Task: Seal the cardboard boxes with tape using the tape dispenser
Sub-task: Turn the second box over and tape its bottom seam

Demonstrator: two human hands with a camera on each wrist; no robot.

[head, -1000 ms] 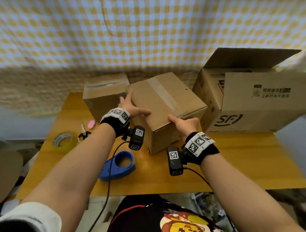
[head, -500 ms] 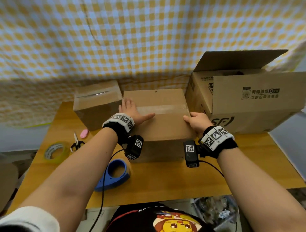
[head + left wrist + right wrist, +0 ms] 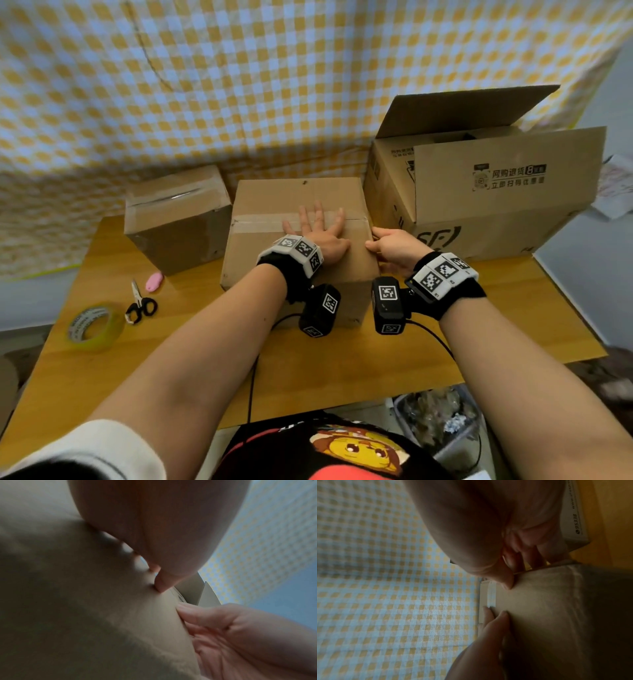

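Observation:
A closed brown cardboard box (image 3: pixel 274 198) stands mid-table with a clear tape strip (image 3: pixel 257 222) across its top seam. My left hand (image 3: pixel 317 229) lies flat on the box top, fingers spread over the right part of the strip. My right hand (image 3: pixel 387 246) grips the box's top right edge, thumb on top and fingers curled down the side. The left wrist view shows my palm on the box top (image 3: pixel 85 601) and the right hand (image 3: pixel 240 635) at the edge. The tape dispenser is out of sight, hidden behind my left forearm.
A smaller taped box (image 3: pixel 178 219) stands left of the middle one, and a large open printed box (image 3: pixel 496 192) close on the right. A yellow tape roll (image 3: pixel 94 325), scissors (image 3: pixel 140 303) and a pink object (image 3: pixel 153 281) lie on the wooden table (image 3: pixel 445 342) at the left.
The box was turned from a diagonal to square with the table. My left hand slid from its left side to the middle of the top, over the tape. The right hand stayed at the right edge.

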